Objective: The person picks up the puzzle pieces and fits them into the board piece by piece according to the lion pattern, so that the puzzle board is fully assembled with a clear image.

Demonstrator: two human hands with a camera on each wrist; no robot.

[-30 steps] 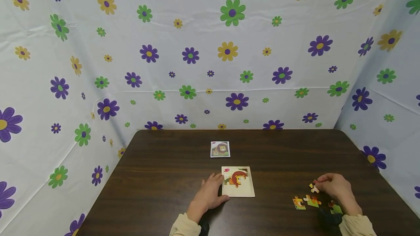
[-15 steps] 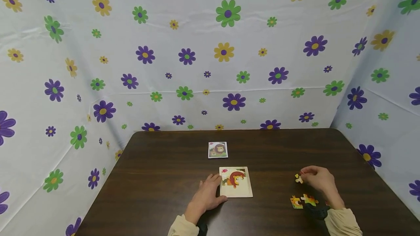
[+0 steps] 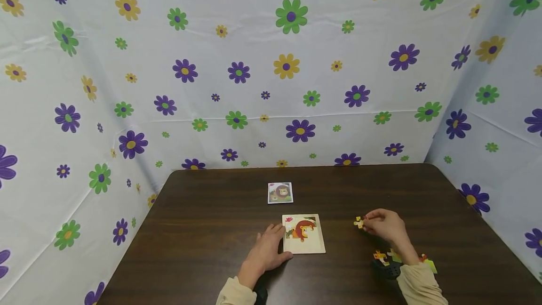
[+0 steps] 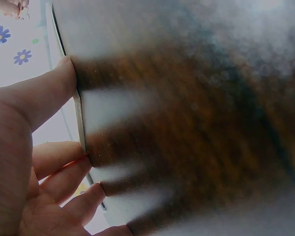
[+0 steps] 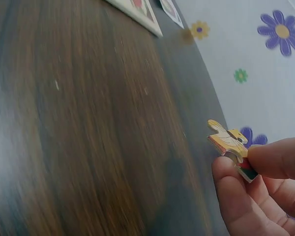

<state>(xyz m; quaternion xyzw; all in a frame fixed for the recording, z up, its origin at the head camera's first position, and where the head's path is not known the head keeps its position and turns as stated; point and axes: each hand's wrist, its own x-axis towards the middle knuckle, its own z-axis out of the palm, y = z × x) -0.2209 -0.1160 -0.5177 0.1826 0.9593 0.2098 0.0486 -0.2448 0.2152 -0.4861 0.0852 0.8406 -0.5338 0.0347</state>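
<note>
The puzzle piece is hanging right of centre in the head view, the right hand holding it in a nearly closed pinch. It is looking light and stiff, likely best gripped by its edges. The left hand, loosely spread, is touching the puzzle board, lower centre; loose pieces are lying lower right.

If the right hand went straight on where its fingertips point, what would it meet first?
Likely the lion puzzle board, though depth is unclear: the right hand might pass above it.
</note>
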